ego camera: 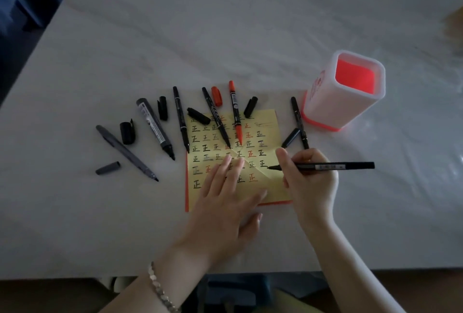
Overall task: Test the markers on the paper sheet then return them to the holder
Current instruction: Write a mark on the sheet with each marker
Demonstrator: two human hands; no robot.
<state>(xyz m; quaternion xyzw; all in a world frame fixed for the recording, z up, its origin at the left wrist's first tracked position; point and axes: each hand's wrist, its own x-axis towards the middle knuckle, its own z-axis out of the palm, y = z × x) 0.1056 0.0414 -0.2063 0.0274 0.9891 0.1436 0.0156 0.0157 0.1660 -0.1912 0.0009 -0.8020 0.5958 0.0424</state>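
A yellow paper sheet (265, 137), covered in black and red test characters, lies on the table. My left hand (225, 202) rests flat on its lower half, fingers spread. My right hand (308, 182) grips a thin black marker (333, 166), uncapped, its tip touching the sheet's right side. Several uncapped markers fan out above and left of the sheet: a red marker (235, 112), a thick grey marker (155, 127), a grey pen (125, 152) and black ones. The white holder (325, 104) with a red inside stands upright at the right, with nothing showing in it.
Loose caps lie among the markers: a red cap (216, 96), several black caps and a grey cap (107, 168). One black marker (299, 122) lies between sheet and holder. The pale table (225, 24) ends near my arms. Dark blue fabric borders the far side.
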